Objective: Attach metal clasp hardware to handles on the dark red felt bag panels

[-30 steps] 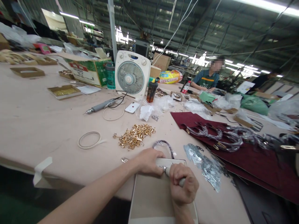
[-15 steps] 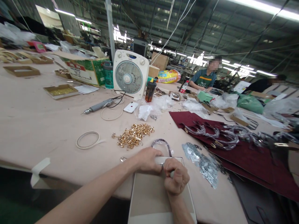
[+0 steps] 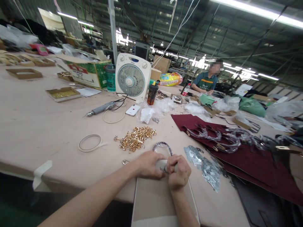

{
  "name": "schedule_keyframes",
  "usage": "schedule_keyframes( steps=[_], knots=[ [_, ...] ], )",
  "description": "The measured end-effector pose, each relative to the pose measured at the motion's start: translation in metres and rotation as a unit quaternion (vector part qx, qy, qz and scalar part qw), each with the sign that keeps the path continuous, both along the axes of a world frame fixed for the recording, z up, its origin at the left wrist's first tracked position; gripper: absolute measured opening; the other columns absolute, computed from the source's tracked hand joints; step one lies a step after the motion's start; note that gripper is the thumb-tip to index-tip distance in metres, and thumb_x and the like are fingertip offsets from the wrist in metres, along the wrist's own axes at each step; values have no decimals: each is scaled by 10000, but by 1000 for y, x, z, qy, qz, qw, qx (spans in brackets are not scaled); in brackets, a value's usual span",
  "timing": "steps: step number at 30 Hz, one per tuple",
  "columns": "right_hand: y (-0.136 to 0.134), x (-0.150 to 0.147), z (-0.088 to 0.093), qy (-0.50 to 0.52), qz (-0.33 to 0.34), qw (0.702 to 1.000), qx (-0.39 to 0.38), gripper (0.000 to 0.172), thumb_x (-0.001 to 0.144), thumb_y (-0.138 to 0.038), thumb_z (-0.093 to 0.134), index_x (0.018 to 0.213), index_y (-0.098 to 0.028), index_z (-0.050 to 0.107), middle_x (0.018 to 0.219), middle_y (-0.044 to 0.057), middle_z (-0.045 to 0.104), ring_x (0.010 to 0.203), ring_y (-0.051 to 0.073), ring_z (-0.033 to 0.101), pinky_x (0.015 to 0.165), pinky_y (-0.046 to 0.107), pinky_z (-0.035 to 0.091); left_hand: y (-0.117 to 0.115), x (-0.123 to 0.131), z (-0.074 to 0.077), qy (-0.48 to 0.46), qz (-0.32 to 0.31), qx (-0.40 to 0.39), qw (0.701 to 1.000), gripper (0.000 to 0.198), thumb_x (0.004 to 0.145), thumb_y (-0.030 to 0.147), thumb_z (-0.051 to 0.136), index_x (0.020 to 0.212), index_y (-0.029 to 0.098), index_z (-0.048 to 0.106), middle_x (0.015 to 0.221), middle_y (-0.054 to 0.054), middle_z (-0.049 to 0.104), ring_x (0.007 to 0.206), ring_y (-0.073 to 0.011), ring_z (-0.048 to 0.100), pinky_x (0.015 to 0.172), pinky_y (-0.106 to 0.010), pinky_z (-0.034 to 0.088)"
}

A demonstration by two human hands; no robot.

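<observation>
A beige panel lies at the table's front edge, under both hands. My left hand presses on its far end, fingers curled round the edge; what it grips is partly hidden. My right hand is closed in a fist round a tool with a pale handle, whose metal tip points towards my left fingers. Just beyond the hands curves a plastic-wrapped dark handle. Gold fittings are heaped ahead to the left, and flat silver plates are spread to the right.
Dark red panels with wrapped handles cover the right side. A tape roll, an electric screwdriver, a phone, a bottle and a fan stand or lie further off. A person sits across the table.
My right hand has shifted up slightly and turned, with the tool still in it. My left hand stays at nearly the same spot. The view has moved a little.
</observation>
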State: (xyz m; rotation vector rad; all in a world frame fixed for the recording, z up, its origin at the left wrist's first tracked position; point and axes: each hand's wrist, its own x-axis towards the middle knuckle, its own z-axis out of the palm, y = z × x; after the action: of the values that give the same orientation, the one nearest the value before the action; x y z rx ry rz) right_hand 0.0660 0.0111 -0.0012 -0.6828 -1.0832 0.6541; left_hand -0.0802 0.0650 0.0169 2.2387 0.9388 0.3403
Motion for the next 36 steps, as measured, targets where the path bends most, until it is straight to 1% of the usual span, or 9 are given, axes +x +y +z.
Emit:
schedule_keyframes(
  steps=[3, 8, 12, 16, 19, 25, 30, 33, 36],
  knots=[
    [2, 8, 7, 97, 32, 994, -23, 393, 1056, -369, 442, 715, -206, 552, 534, -76, 354, 407, 94, 326, 407, 200, 260, 0, -2, -1, -10, -6, -2, 1000, 551, 727, 544, 771, 1206, 273, 752, 1018, -36, 799, 902, -266, 728, 765, -289, 508],
    [-2, 19, 17, 162, 8, 987, -1, 396, 1031, -375, 468, 672, -212, 492, 527, -94, 320, 371, 67, 248, 381, 183, 246, 1, -5, -2, -52, -20, -19, 998, 710, 731, 556, 801, 1388, 331, 652, 1181, -16, 779, 1028, -272, 723, 871, -300, 519],
    [-5, 16, 19, 120, 41, 992, -9, 380, 1025, -336, 487, 671, -204, 532, 510, -88, 332, 374, 71, 280, 377, 182, 247, 1, -7, -3, -55, -24, -31, 998, 712, 751, 581, 798, 1410, 357, 647, 1247, -9, 767, 1096, -277, 710, 945, -309, 502],
    [-2, 9, 15, 44, 59, 996, -58, 398, 1044, -362, 529, 683, -196, 536, 523, -79, 374, 386, 74, 330, 367, 178, 250, 1, -7, -1, -55, -34, -53, 996, 710, 724, 593, 829, 1376, 355, 681, 1146, 22, 798, 1032, -259, 722, 912, -280, 504],
    [-1, 10, 15, 19, 59, 995, -76, 407, 1052, -376, 534, 690, -190, 538, 527, -76, 389, 384, 70, 337, 364, 178, 248, 2, -8, 0, -58, -37, -62, 996, 702, 701, 594, 852, 1341, 343, 709, 1083, 34, 804, 1018, -254, 721, 884, -262, 500],
    [-5, 13, 19, 14, 52, 997, -50, 416, 1055, -359, 529, 676, -188, 535, 523, -69, 385, 409, 78, 357, 398, 195, 261, 2, -7, 1, -63, -28, -63, 996, 716, 717, 643, 837, 1342, 316, 715, 1073, 16, 804, 1017, -255, 711, 876, -253, 486],
    [-1, 10, 14, -6, 58, 996, -70, 426, 1052, -386, 536, 672, -195, 516, 520, -79, 381, 385, 69, 324, 376, 194, 241, 4, -4, -1, -85, -47, -60, 993, 622, 741, 624, 833, 1289, 344, 743, 1069, 49, 799, 1006, -230, 709, 858, -229, 472],
    [-2, 10, 20, -11, 63, 996, -66, 426, 1055, -383, 530, 673, -196, 509, 521, -79, 377, 387, 69, 327, 378, 194, 235, 4, -4, -2, -78, -40, -64, 994, 620, 734, 607, 842, 1285, 338, 746, 1065, 46, 800, 1023, -235, 708, 863, -231, 474],
    [-7, 11, 31, -5, 53, 998, -32, 413, 1057, -345, 520, 672, -195, 511, 532, -70, 383, 407, 76, 354, 406, 205, 257, 4, -6, -2, -66, -26, -69, 995, 673, 728, 615, 841, 1321, 317, 728, 1087, 21, 801, 1047, -255, 702, 887, -251, 480]
  ],
)
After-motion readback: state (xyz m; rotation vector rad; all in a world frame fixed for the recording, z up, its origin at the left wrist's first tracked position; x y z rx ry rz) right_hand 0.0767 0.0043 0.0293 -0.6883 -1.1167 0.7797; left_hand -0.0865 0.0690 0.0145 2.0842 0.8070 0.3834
